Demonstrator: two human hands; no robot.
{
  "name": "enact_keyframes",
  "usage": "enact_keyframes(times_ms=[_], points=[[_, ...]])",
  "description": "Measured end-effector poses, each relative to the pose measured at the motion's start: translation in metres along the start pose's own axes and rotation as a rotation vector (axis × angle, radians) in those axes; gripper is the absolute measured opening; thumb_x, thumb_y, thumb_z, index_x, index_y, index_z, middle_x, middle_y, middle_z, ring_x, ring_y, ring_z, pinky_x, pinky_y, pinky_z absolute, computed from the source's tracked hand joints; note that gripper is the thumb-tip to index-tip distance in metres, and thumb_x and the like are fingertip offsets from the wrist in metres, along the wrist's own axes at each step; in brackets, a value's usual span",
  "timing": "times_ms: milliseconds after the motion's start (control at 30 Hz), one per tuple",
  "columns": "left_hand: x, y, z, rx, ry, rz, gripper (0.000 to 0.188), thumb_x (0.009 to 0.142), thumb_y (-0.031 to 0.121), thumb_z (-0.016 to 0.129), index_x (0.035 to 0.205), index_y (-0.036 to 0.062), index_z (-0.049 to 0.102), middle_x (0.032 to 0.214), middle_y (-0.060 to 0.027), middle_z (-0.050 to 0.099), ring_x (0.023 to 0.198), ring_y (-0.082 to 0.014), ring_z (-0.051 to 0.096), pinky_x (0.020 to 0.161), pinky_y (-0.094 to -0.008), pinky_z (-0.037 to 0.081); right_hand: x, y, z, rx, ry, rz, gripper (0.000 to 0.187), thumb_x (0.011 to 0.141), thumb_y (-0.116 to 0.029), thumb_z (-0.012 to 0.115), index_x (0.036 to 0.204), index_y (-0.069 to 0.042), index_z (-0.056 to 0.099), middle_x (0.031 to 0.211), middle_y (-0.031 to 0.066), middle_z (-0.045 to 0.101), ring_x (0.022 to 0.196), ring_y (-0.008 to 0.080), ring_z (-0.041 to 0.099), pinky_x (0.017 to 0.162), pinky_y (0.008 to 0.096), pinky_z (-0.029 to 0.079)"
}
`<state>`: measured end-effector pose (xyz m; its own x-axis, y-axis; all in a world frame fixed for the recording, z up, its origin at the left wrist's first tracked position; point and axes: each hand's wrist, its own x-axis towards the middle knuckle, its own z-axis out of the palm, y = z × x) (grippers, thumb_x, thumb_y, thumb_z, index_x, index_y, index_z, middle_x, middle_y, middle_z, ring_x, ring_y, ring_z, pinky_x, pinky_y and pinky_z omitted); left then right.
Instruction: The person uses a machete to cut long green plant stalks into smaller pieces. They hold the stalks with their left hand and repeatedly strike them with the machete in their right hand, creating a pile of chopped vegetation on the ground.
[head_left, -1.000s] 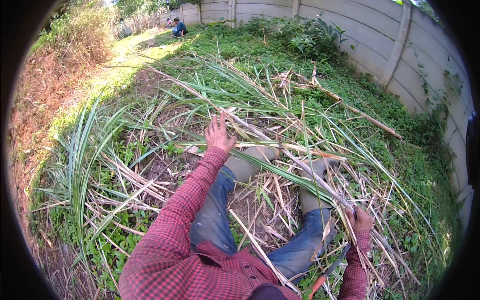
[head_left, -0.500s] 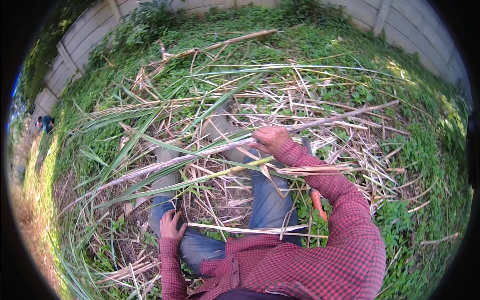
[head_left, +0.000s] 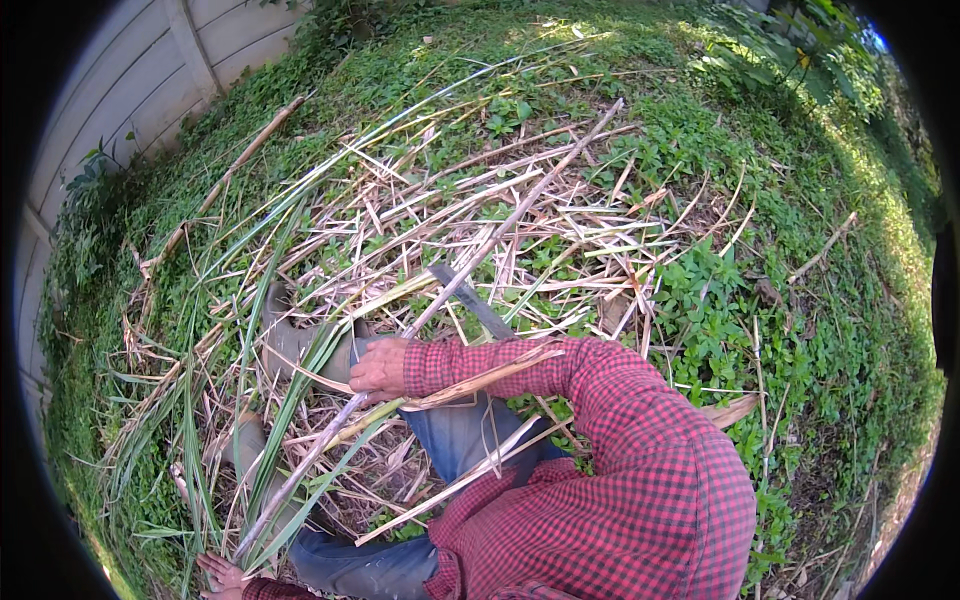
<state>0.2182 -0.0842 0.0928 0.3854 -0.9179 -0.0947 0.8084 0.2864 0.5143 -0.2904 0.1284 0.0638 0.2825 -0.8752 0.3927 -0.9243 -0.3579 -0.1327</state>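
Observation:
My right hand (head_left: 380, 370) is closed round a long, dry grey-brown cane stalk (head_left: 510, 222), in front of my bent knee. The stalk slants from lower left to upper right, with long green leaves (head_left: 325, 345) beside its lower part. My left hand (head_left: 222, 577) is low at the left, fingers apart, close to the stalk's lower end; I see no grip on it. A flat dark metal blade (head_left: 468, 298) lies under the stalk, beyond my right forearm. Its other end is hidden behind my sleeve. A yellowish split stalk (head_left: 480, 380) lies near my right wrist.
Many dry cut stalk pieces (head_left: 590, 235) litter the ground ahead. Low green weeds (head_left: 720, 280) surround them. My legs, in jeans and muddy boots (head_left: 290, 335), stretch out to the left. A concrete panel wall (head_left: 125, 90) stands at the far left.
The view has turned to the right. My left hand has left my leg and reached toward the stalk's lower end. My right hand keeps hold of the stalk.

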Motion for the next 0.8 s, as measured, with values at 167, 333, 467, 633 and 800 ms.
enact_keyframes(times_ms=[167,333,467,633,800], points=[[0.016,0.003,0.001,0.344,-0.079,0.019,0.053,0.087,0.045,0.05,0.121,0.0057,0.051,0.136,-0.016,0.042,0.127,-0.0383,0.035,0.103,-0.058,0.028,-0.025,0.014,0.006,-0.081,0.161,-0.065,0.024,0.078,-0.035,0.06,0.08,-0.013,0.05,0.075,0.002,0.048,0.072,0.0179,0.056,0.061,0.0342,0.046],[-0.04,0.001,0.036,0.531,-0.213,0.035,0.05,0.094,0.037,0.039,0.132,0.0038,0.043,0.136,-0.0219,0.039,0.128,-0.0428,0.032,0.105,-0.0527,0.03,-0.023,0.025,-0.005,-0.15,0.254,-0.022,0.027,0.077,-0.037,0.06,0.078,-0.013,0.048,0.076,0.0015,0.048,0.07,0.017,0.055,0.057,0.0338,0.046],[0.011,0.048,-0.031,1.845,-0.89,1.12,0.035,0.095,0.027,0.045,0.116,0.0036,0.059,0.124,-0.0174,0.053,0.113,-0.0363,0.05,0.095,-0.0449,0.041,-0.002,0.026,-0.035,-0.228,0.385,-0.026,0.025,0.074,-0.037,0.062,0.076,-0.015,0.05,0.072,-0.0003,0.046,0.067,0.0153,0.054,0.058,0.0331,0.045],[-0.086,0.012,0.063,2.05,-1.18,0.826,0.033,0.087,0.027,0.06,0.105,-0.0013,0.064,0.094,-0.019,0.065,0.088,-0.0316,0.062,0.078,-0.0358,0.05,-0.011,0.06,-0.101,-0.412,0.51,0.024,0.019,0.071,-0.031,0.066,0.083,-0.018,0.057,0.078,-0.0038,0.054,0.086,0.0136,0.058,0.099,0.05,0.031],[-0.064,-0.029,0.038,1.98,-1.126,0.674,0.036,0.088,0.031,0.058,0.105,-0.0008,0.055,0.087,-0.0211,0.06,0.076,-0.0331,0.06,0.066,-0.0398,0.047,-0.027,0.093,-0.126,-0.168,0.741,0.742,0.054,0.08,-0.021,0.06,0.131,-0.016,0.042,0.133,0.0179,0.04,0.121,0.0328,0.042,0.103,0.0496,0.033]])
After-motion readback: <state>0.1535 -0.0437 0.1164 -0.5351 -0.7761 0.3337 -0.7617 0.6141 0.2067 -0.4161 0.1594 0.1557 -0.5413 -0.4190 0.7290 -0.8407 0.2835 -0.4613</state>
